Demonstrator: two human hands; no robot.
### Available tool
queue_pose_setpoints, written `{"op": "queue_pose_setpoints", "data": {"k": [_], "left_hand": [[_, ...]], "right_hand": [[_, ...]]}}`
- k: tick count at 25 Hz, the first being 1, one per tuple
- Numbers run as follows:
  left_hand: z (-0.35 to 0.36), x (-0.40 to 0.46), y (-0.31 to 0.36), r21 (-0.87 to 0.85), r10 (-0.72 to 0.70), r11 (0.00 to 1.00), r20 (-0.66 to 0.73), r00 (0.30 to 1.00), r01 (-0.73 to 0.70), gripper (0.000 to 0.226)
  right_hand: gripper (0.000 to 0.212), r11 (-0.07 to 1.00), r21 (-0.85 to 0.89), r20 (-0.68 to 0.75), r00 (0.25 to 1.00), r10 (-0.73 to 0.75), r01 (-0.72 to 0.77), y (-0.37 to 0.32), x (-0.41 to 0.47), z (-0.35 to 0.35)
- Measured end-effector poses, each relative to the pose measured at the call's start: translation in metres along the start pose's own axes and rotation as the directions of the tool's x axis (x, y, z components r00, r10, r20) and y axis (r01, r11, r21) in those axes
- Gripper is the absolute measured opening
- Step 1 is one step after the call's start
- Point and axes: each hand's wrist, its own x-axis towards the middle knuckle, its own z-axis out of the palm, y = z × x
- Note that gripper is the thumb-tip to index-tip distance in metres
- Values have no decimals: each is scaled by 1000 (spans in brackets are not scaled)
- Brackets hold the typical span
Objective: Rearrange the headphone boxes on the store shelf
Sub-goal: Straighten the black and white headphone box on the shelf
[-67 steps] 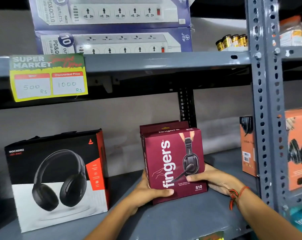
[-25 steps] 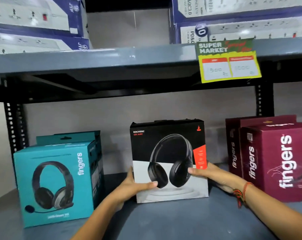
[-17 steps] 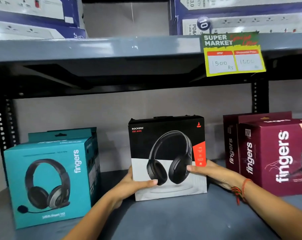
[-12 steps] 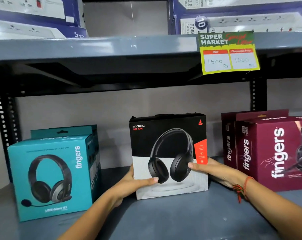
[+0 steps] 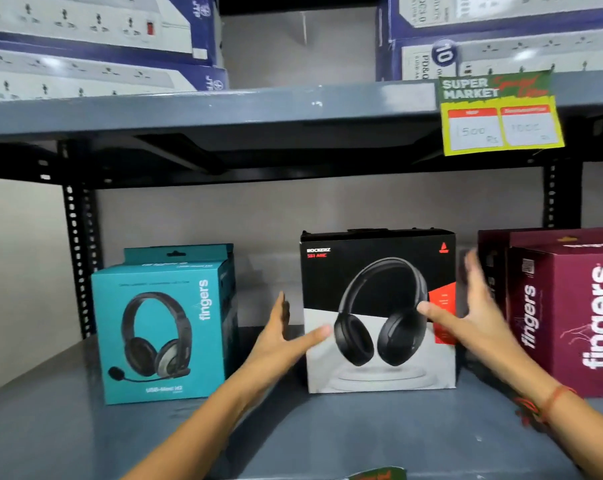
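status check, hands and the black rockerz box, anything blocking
Left hand and right hand open, flanking the box, holding nothing. Black Rockerz box upright on the shelf. Teal Fingers box left, maroon Fingers box right, gaps both sides.

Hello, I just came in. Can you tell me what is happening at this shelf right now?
A person is arranging headphone boxes on a grey metal shelf. Both hands are open: the left hand and the right hand flank the black and white box, which stands upright in the middle. Whether the thumbs touch its front is unclear. A teal box stands to its left and maroon boxes to its right. A yellow price tag hangs from the shelf above.
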Motion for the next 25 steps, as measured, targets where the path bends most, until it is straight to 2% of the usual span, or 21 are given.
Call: {"op": "queue_pose_setpoints", "data": {"k": [1,2,4,6,7,8,10,12,14,16,18,20,22,23,25], "left_hand": [[-5,-9,9,48,138,990,-123,983,-133,118],[-14,-19,16,147,300,951,-236,924,-271,104],[-42,-41,29,433,574,803,-378,727,-409,90],[-87,-52,23,646,715,671,-434,548,-364,100],[-111,-57,16,698,719,657,-464,518,-285,111],[-134,-61,8,703,680,682,-508,528,-202,124],[-169,-64,-14,601,501,797,-601,623,-61,147],[-201,-61,-40,484,301,874,-627,719,56,161],[-228,-56,-58,387,119,916,-524,844,111,168],[-242,-52,-69,274,-44,952,-316,948,136,161],[-247,-49,-75,180,-141,969,-159,977,169,140],[-250,-46,-78,118,-174,976,-86,981,183,122],[-251,-45,-79,79,-173,981,-44,984,176,106],[-251,-45,-79,70,-173,982,-37,984,175,98],[-250,-45,-80,55,-187,981,-32,982,188,88]], "right_hand": [[141,995,-24,-106,990,-97,95,-13,-8,6],[130,980,-25,-165,966,-201,200,-30,-18,16],[107,911,5,-188,895,-405,413,-72,-37,46],[95,821,31,-134,816,-562,571,-101,-47,83],[94,810,52,-69,811,-581,584,-113,-48,104],[95,835,81,22,836,-548,545,-123,-46,126],[107,920,108,272,879,-391,376,-134,-37,166],[122,972,-11,486,851,-199,234,-127,-20,205],[135,990,-95,625,780,-22,104,-108,-5,234],[145,993,-114,691,717,89,-13,-89,5,255],[150,994,-85,712,693,109,-68,-75,9,270],[132,993,-24,748,658,93,-113,-72,9,281],[97,990,21,776,626,73,-142,-75,3,289],[90,988,35,770,635,71,-153,-76,1,292],[100,985,66,751,658,55,-158,-75,-1,297]]}}
